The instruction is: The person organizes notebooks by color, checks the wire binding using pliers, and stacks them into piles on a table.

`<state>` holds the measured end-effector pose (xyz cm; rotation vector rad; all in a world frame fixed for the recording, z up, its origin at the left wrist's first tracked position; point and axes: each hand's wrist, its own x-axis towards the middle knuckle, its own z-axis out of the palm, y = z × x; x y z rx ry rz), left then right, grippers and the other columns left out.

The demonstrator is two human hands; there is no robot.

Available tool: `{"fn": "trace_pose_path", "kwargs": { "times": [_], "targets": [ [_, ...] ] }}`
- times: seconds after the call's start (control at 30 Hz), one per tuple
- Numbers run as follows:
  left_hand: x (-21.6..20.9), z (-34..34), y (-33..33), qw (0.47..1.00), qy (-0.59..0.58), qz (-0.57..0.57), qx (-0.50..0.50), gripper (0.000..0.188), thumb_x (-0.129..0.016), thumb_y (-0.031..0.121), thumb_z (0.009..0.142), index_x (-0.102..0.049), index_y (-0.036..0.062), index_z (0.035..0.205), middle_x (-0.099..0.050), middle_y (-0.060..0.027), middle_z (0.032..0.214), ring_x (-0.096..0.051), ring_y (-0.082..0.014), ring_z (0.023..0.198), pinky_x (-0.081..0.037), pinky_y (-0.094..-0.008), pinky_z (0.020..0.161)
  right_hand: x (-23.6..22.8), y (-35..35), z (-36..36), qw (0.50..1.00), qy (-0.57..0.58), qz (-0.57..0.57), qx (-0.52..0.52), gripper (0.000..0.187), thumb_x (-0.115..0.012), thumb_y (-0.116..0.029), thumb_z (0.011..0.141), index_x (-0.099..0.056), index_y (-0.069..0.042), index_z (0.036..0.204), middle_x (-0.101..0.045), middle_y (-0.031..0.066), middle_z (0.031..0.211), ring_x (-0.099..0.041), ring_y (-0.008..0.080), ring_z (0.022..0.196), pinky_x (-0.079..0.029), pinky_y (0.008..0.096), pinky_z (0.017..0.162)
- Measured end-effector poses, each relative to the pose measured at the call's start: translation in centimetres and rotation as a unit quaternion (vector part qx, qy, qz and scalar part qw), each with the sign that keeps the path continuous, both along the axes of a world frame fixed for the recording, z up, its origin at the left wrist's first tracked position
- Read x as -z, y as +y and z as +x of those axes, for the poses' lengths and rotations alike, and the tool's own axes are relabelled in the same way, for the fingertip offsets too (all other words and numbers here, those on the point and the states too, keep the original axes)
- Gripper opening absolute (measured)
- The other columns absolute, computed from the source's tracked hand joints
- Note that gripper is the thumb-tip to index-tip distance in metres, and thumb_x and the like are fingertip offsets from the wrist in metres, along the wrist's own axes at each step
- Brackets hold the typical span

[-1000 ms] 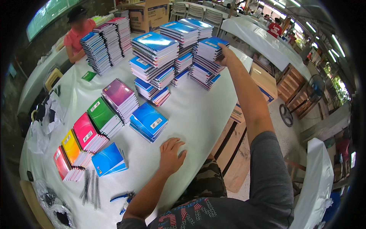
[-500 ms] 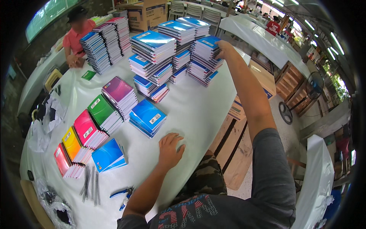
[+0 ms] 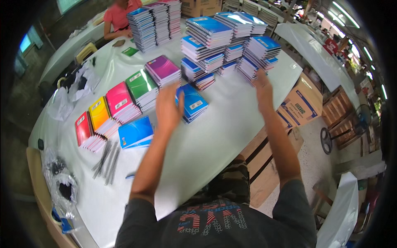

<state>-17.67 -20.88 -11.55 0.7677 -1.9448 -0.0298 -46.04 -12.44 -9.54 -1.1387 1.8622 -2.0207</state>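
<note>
Reaching up over a white table (image 3: 231,136), a person seen from above holds both hands raised, empty and with fingers spread, at the centre of the frame. The left hand (image 3: 167,108) hovers, blurred, palm toward the middle, just in front of a low stack of blue notebooks (image 3: 192,103) that lies immediately to its right and slightly beyond it, its long axis running from lower right to upper left. The right hand (image 3: 263,86) is lifted farther up the frame, its fingertips close under the tall blue stacks (image 3: 258,56) at upper centre; whether it touches them cannot be told. Of the two, the left hand is plainly nearer the low blue stack, while the right sits nearer the tall piles.

Left of the left hand runs a row of coloured notebook stacks: purple (image 3: 162,69), green (image 3: 141,87), pink (image 3: 120,102), yellow (image 3: 99,116) and red (image 3: 84,130), with a single blue notebook (image 3: 135,132) lying flat below them. A bundle of dark spiral binding wires (image 3: 106,159) rests at lower left, beside clear plastic bags (image 3: 62,186). Nothing stands between the left hand and the low blue stack.

At the upper left a second person in a red shirt (image 3: 120,14) sits behind more stacks. A cardboard box (image 3: 300,105) stands on the floor at right.
</note>
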Motion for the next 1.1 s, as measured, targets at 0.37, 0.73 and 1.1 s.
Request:
{"fn": "trace_pose_path", "kwargs": {
  "times": [0.37,0.73,1.1],
  "targets": [
    [-3.3,4.3,-11.4,0.923,-0.36,0.135,-0.025,0.03,-0.05,0.022,0.087,-0.058,0.0117,0.114,-0.063,-0.0189,0.096,-0.06,-0.0345,0.091,-0.048,-0.0444,0.076,5.0,4.0,16.1,0.911,-0.177,0.049,-0.369,0.045,-0.055,-0.005,0.085,-0.044,-0.003,0.129,-0.056,0.0126,0.119,-0.05,0.0175,0.113,-0.04,0.0284,0.093],
    [-8.4,6.7,-1.1,0.806,-0.23,0.44,0.324,0.032,-0.05,0.021,0.093,-0.055,0.0002,0.117,-0.062,-0.0079,0.107,-0.056,-0.0158,0.097,-0.043,-0.029,0.086,4.4,4.2,16.0,0.751,-0.379,0.086,-0.534,0.047,-0.061,-0.019,0.085,-0.046,0.001,0.124,-0.058,0.0124,0.114,-0.056,0.0204,0.104,-0.044,0.0347,0.09],
    [-1.7,11.5,-7.9,0.954,-0.239,0.147,-0.104,0.029,-0.05,0.025,0.089,-0.058,0.0116,0.114,-0.063,-0.0192,0.091,-0.062,-0.0355,0.083,-0.048,-0.0429,0.073,11.8,2.9,20.4,0.628,-0.628,0.058,-0.457,0.035,-0.052,-0.019,0.089,-0.048,0.001,0.117,-0.059,0.0136,0.109,-0.058,0.0247,0.101,-0.046,0.0391,0.09]
  ]
}}
